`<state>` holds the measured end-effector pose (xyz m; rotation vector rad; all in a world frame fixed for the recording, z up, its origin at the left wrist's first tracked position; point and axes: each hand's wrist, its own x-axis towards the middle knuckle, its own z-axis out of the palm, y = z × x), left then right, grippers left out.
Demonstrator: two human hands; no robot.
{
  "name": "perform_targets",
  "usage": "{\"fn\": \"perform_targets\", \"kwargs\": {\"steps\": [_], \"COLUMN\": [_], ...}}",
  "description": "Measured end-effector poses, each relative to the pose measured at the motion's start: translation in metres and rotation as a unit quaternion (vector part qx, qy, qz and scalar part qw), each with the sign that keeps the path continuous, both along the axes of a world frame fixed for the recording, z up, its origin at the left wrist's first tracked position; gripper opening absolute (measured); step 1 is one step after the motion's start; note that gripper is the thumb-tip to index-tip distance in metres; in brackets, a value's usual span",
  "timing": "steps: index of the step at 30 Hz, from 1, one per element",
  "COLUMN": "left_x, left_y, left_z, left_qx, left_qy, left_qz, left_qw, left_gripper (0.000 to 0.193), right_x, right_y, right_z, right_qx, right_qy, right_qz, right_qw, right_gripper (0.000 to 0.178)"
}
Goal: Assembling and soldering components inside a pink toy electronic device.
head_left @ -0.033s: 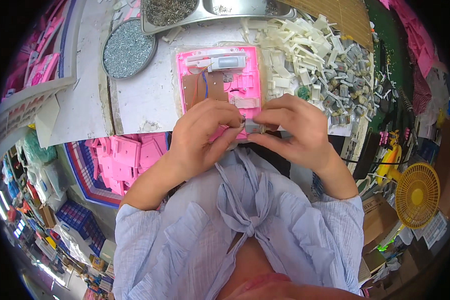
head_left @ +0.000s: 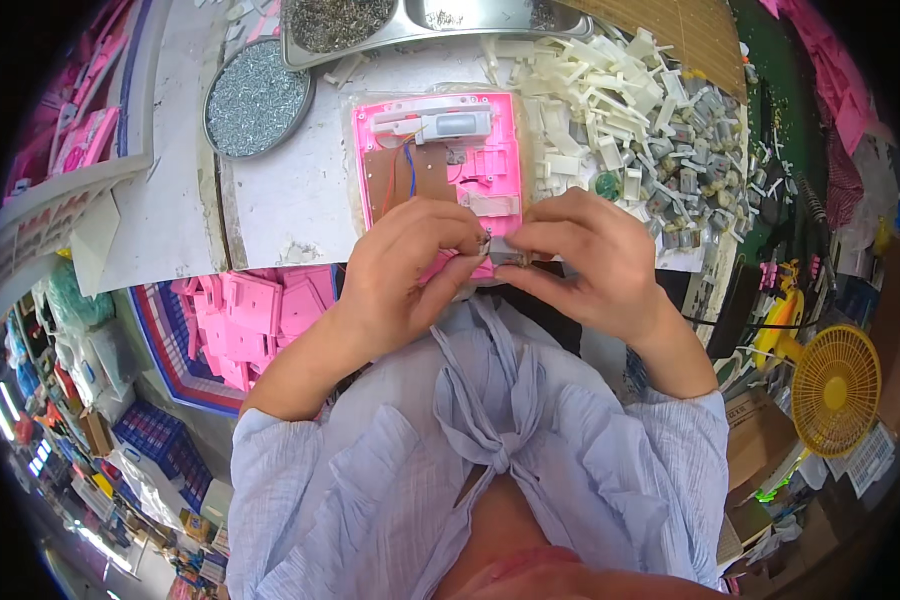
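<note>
A pink plastic housing [head_left: 512, 130] lies in front of me, with a brown board [head_left: 435, 165], red and blue wires and a grey-white module [head_left: 460, 124] inside it. Over its near edge, my left hand [head_left: 405, 258] is closed in a pinch on a small metallic-looking piece [head_left: 485, 240]. Close beside it, my right hand [head_left: 600, 250] pinches thumb to fingers at the housing's near right corner. What the right fingertips hold is mostly hidden; a small greyish part shows there. Both hands cover the near part of the housing.
A round tray of screws [head_left: 260, 98] stands at the left. Beyond the housing is a metal tray [head_left: 405, 45] with small parts. White plastic pieces [head_left: 610, 95] and small grey parts [head_left: 685, 190] are heaped at the right. A basket [head_left: 175, 375] of pink panels sits below the table's left side.
The fingertips of my left hand have shifted very slightly, showing a little more of the small piece. Otherwise everything stays in place.
</note>
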<state>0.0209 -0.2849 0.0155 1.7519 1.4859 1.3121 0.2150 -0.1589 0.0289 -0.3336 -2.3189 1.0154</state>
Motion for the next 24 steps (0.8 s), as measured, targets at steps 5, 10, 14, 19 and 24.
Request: {"fn": "perform_targets", "kwargs": {"steps": [5,10,14,19,24], "left_x": [0.001,0.008,0.007,-0.013,-0.053], "left_y": [-0.003,-0.006,-0.011,-0.016,0.016], "left_z": [-0.005,-0.008,-0.005,0.004,-0.004], "left_qx": [-0.013,-0.003,-0.004,0.045,0.018], "left_qy": [0.023,0.016,0.036,0.099,0.128], "left_qz": [0.006,0.069,0.079,0.080,0.169], "left_qw": [1.000,0.998,0.996,0.991,0.977], "left_gripper": [0.027,0.027,0.025,0.032,0.046], "right_x": [0.001,0.001,0.001,0.004,0.000], "right_y": [-0.005,-0.005,-0.005,0.003,0.026], "right_z": [-0.004,-0.011,-0.013,-0.010,-0.026], "right_qx": [0.087,0.100,0.101,0.080,-0.019], "right_qy": [0.020,0.044,0.049,0.025,-0.002], "right_qz": [-0.001,-0.016,-0.024,-0.038,-0.118], "right_qw": [0.996,0.994,0.993,0.996,0.993], "right_gripper": [0.038,0.038,0.039,0.036,0.029]}}
